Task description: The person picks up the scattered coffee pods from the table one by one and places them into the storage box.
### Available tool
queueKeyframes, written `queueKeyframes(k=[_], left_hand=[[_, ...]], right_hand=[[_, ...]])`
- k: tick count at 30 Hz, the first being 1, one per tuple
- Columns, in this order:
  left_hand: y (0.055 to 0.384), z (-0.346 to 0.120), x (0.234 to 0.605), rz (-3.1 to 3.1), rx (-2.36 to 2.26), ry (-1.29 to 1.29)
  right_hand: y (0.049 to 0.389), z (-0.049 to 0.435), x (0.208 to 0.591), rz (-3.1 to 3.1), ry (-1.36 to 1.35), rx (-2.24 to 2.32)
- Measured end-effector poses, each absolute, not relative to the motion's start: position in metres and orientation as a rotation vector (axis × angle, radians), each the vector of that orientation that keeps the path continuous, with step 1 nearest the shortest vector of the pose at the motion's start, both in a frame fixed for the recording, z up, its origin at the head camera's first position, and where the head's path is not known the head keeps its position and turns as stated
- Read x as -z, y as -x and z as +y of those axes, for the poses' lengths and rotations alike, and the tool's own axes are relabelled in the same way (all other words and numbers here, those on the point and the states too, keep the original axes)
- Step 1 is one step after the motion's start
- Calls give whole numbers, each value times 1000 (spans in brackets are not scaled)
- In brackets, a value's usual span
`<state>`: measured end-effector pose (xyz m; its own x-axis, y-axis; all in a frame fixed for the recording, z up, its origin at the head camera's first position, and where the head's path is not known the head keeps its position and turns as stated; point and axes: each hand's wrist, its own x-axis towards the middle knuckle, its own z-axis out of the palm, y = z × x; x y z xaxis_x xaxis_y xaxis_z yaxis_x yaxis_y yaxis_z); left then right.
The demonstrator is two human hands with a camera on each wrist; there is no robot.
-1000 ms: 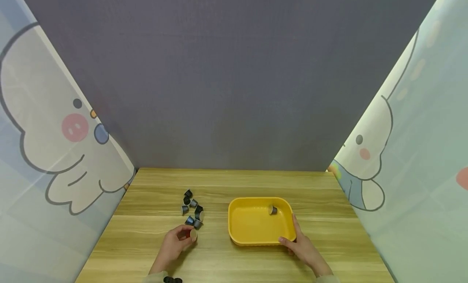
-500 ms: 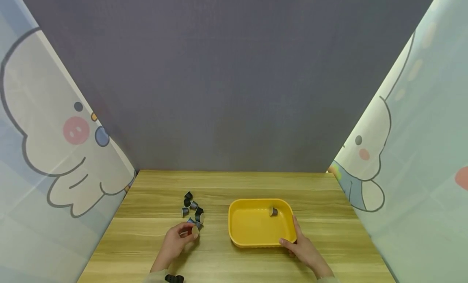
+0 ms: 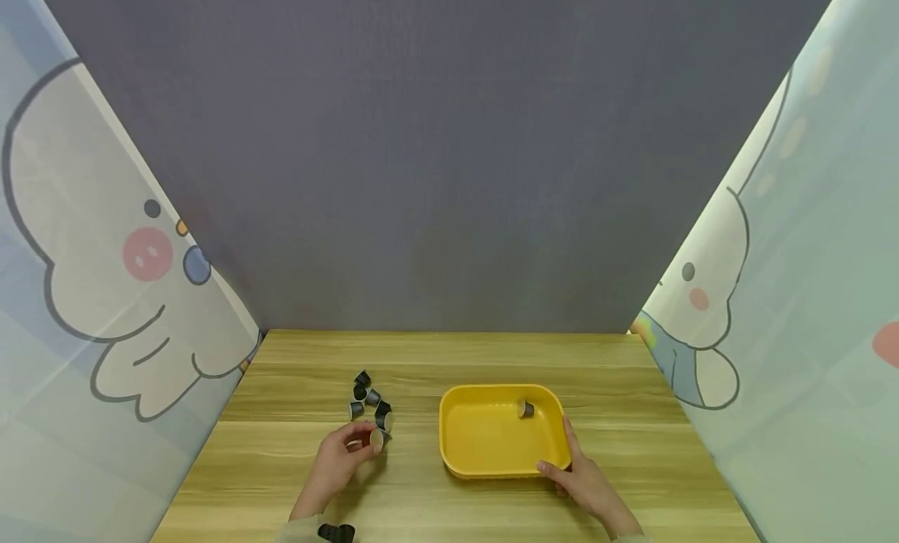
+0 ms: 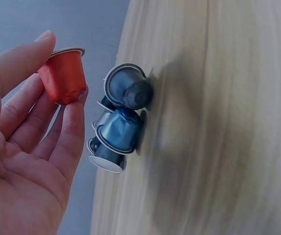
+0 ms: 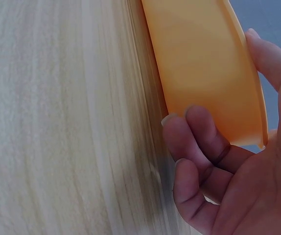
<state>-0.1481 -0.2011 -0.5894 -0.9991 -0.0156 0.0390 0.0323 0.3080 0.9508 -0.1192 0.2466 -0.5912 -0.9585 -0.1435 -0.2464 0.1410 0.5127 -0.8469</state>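
Observation:
In the left wrist view my left hand (image 4: 33, 122) pinches a red coffee capsule (image 4: 64, 76) between thumb and fingers, held up off the wooden table. In the head view the left hand (image 3: 339, 459) shows the capsule's pale lid (image 3: 377, 439) facing right. Just beyond it lies a cluster of dark capsules (image 3: 360, 392); a blue capsule (image 4: 118, 129) and a grey-blue capsule (image 4: 128, 85) show close by. My right hand (image 3: 583, 477) grips the near right corner of a yellow tray (image 3: 485, 474), thumb at the rim and fingers curled against its outer wall (image 5: 199, 58).
One capsule (image 3: 526, 409) with a dark body lies on its side in the tray, towards the back right. The wooden table (image 3: 421, 356) ends at a grey panel (image 3: 449, 215) behind. Cartoon-printed sheets (image 3: 161, 293) stand at both sides.
The left hand has lifted the red capsule and carried it slightly forward and right, now overlapping the nearest capsules of the cluster. The right hand keeps its place on the tray.

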Motion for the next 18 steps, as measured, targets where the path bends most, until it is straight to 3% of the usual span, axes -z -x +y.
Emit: queueKeyframes(k=[8,18], left_hand=[[150,-194,582,-2534,1787,-23],[161,-190,573,-2553,1744,138]], right_hand=[[119,249,595,2468,0,1416],[121,248,597,2479,-5,1403]])
